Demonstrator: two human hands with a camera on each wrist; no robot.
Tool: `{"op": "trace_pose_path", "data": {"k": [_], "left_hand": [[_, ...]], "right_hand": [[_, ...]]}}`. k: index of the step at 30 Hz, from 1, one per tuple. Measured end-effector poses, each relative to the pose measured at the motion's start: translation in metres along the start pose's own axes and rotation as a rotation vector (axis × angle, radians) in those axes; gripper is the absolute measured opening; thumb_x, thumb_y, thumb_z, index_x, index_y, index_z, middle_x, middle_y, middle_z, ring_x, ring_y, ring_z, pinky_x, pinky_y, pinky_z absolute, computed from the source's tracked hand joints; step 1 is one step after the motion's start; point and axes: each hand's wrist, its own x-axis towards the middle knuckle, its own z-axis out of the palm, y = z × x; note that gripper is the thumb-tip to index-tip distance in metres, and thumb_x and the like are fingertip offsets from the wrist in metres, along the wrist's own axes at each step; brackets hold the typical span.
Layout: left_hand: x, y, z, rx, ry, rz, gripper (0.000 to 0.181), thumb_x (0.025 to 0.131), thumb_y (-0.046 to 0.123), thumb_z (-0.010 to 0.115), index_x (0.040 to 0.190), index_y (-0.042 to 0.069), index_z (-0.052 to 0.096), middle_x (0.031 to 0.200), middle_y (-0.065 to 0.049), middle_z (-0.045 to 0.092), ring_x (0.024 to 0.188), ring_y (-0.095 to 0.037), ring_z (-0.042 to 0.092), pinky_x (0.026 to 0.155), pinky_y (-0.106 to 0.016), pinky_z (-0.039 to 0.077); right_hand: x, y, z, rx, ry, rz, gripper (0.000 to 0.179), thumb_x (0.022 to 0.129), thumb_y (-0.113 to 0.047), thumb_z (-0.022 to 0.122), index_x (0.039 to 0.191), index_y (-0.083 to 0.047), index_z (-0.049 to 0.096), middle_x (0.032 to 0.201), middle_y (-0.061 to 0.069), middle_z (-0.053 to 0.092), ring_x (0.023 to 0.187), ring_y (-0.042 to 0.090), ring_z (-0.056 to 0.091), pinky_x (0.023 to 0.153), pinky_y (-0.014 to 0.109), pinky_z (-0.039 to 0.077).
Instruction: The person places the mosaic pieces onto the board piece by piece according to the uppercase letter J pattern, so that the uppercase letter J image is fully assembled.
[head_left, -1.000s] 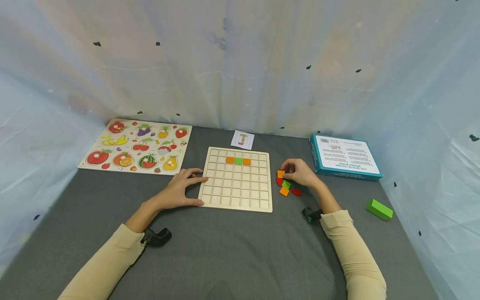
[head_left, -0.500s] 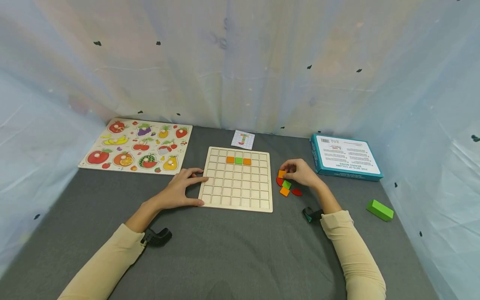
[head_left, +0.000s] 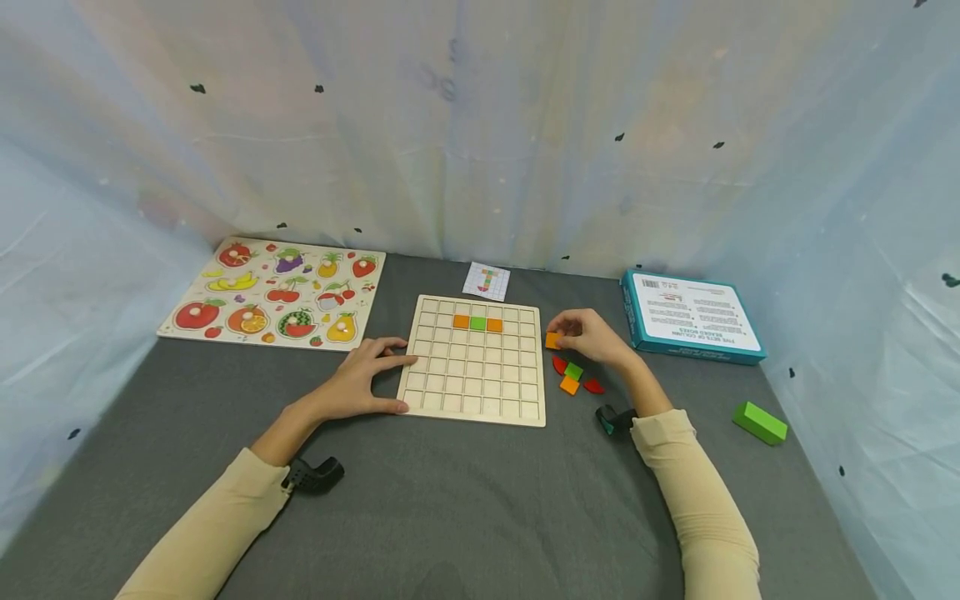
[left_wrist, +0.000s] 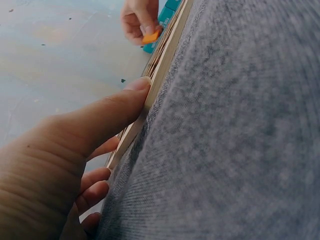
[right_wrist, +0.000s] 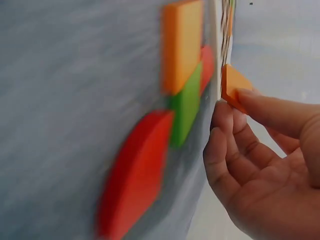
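Observation:
A wooden grid board (head_left: 457, 387) lies mid-table with a row of two orange tiles and a green tile (head_left: 477, 323) between them. My left hand (head_left: 352, 383) rests at its left edge, thumb (left_wrist: 120, 107) near the front corner and fingers spread along the side. Between thumb and fingertips my right hand (head_left: 592, 337) pinches an orange square tile (right_wrist: 235, 86), just off the board's right edge. Below that hand lie a red curved piece (head_left: 559, 365), a green square tile (head_left: 573, 372), an orange square tile (head_left: 569, 385) and another red curved piece (head_left: 594, 386).
A small pattern card (head_left: 486, 282) lies behind the board. At the back left is a fruit puzzle board (head_left: 255, 317); a teal box (head_left: 693, 317) sits to the right. Farther right stands a green block (head_left: 761, 422). Hanging sheeting (head_left: 480, 150) encloses the grey cloth.
My right hand has lifted the orange tile from the loose pieces and carried it left and slightly back, toward the board's edge. The left hand has stayed in place.

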Motion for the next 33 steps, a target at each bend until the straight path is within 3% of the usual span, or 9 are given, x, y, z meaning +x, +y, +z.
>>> {"op": "trace_pose_path", "data": {"k": [6,15,21,33], "left_hand": [[0.000,0.001,-0.001,-0.003,-0.003,-0.011,0.081,0.077,0.054,0.082,0.145,0.020,0.055,0.151,-0.012,0.038,0.134,-0.035,0.033,0.103,-0.067,0.023],[0.001,0.000,0.000,0.003,0.004,0.003,0.081,0.076,0.054,0.082,0.145,0.020,0.056,0.151,-0.011,0.038,0.133,-0.034,0.034,0.102,-0.066,0.024],[0.000,0.000,0.001,-0.004,0.009,0.011,0.081,0.076,0.053,0.083,0.144,0.019,0.057,0.150,-0.012,0.039,0.132,-0.034,0.035,0.102,-0.066,0.025],[0.000,0.001,0.000,-0.004,0.016,0.018,0.080,0.076,0.052,0.084,0.143,0.017,0.057,0.150,-0.013,0.039,0.131,-0.034,0.035,0.101,-0.065,0.026]], "right_hand": [[0.031,-0.023,0.015,0.060,-0.023,-0.056,0.023,0.094,0.009,0.061,0.116,0.013,0.065,0.101,0.027,0.061,0.080,0.041,0.059,0.072,0.050,0.052],[0.071,-0.050,0.047,0.040,-0.105,-0.097,0.021,0.094,0.007,0.063,0.113,0.007,0.070,0.098,0.019,0.064,0.082,0.028,0.059,0.073,0.031,0.049],[0.081,-0.054,0.060,-0.003,-0.114,-0.116,0.019,0.092,0.008,0.064,0.110,0.006,0.071,0.099,0.019,0.064,0.083,0.025,0.059,0.073,0.030,0.048],[0.082,-0.056,0.071,-0.057,-0.109,-0.052,0.015,0.093,0.000,0.069,0.107,-0.001,0.072,0.088,0.009,0.067,0.077,0.020,0.060,0.072,0.031,0.050]]}}
